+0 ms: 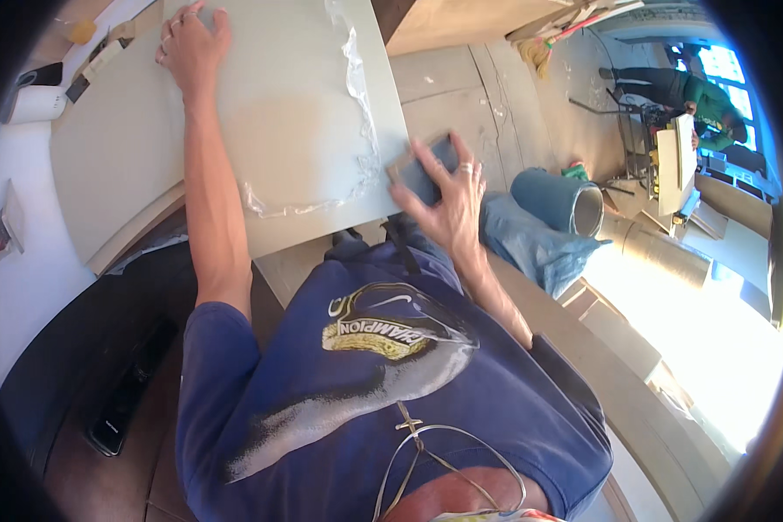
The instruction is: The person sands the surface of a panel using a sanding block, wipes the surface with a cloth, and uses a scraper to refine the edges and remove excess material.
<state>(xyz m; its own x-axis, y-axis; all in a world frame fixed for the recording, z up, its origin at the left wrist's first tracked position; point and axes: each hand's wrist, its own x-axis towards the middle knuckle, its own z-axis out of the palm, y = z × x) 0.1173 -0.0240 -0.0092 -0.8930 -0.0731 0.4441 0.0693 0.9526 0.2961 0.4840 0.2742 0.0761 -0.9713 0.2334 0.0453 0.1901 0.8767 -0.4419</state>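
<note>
On the pale panel (278, 96) | left hand (192, 48) lies at far left, perhaps to steady it, grip unclear | at right edge, right hand (452, 196) clasps grey block (417, 178), probably for control | hands apart

Left arm (213, 200) stretched forward, left hand (193, 52) palm down, right forearm (500, 300) angled inward, right hand (452, 198) splayed and gripping

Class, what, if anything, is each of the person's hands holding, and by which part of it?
The right hand holds a dark block across its broad face. The left hand rests on the pale panel; any grip there is unclear.
</note>
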